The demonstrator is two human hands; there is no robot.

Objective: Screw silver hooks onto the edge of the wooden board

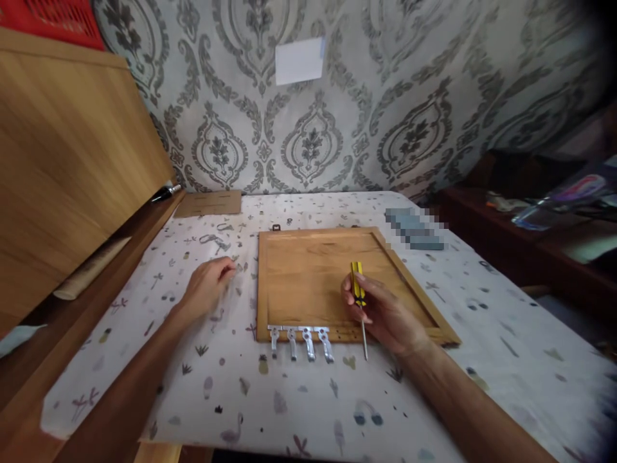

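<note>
A screwdriver (pixel 357 283) with a yellow and black handle is in my right hand (pixel 385 315), its thin metal shaft pointing down over the front edge of a framed wooden panel (pixel 308 276). On the table to the left of the panel, my left hand (pixel 207 283) has its fingers curled together; whatever they may hold is hidden. Several shiny metal hooks on a strip (pixel 299 335) lie along the panel's front left edge, their ends hanging past it. Loose metal pieces (pixel 214 241) rest on the tablecloth just beyond my left hand.
The table wears a white patterned cloth (pixel 279 402). A cardboard piece (pixel 209 203) lies at the back left, near a wooden cabinet (pixel 81 161). A blurred grey-blue object (pixel 414 228) sits at the back right. Farther right, a clear bottle (pixel 554 199) lies on a dark surface.
</note>
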